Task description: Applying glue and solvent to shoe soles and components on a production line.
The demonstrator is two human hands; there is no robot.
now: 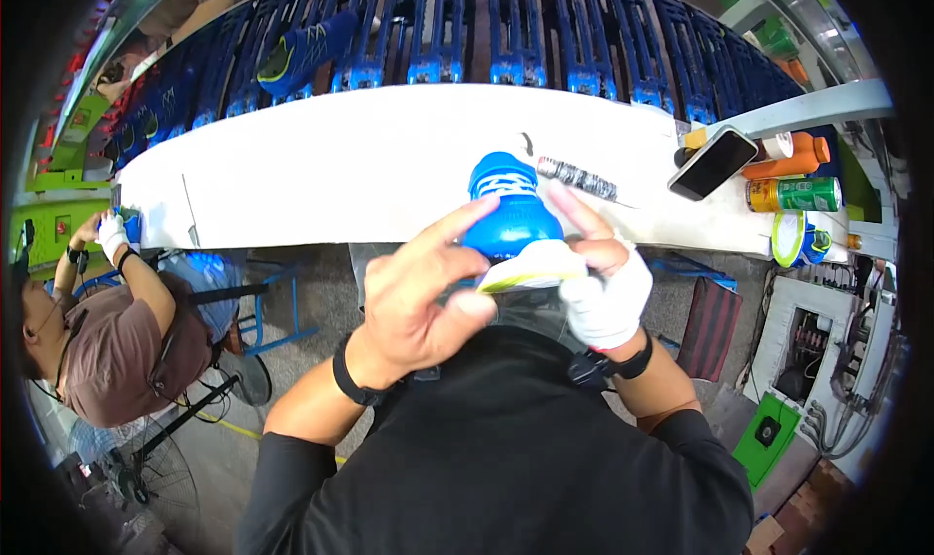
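A blue shoe point(513, 226) with white laces and a pale sole edged in yellow-green is in front of me, at the near edge of the white table. My right hand point(605, 287), in a white glove that leaves some fingers bare, grips its right side by the sole, with the index finger pointing up alongside. Bare and with a black band at the wrist, my left hand point(418, 287) is at the shoe's left side. Its fingers and thumb are spread, the index fingertip against the upper by the laces. The shoe's underside is hidden.
A dark, ribbed rod-like thing point(578, 178) lies just beyond the shoe. Rightward are a phone point(713, 163), cans point(809, 194), an orange bottle point(793, 156) and another shoe point(800, 239). Blue conveyor racks point(516, 30) carry a shoe point(306, 54). A co-worker point(126, 331) sits at left.
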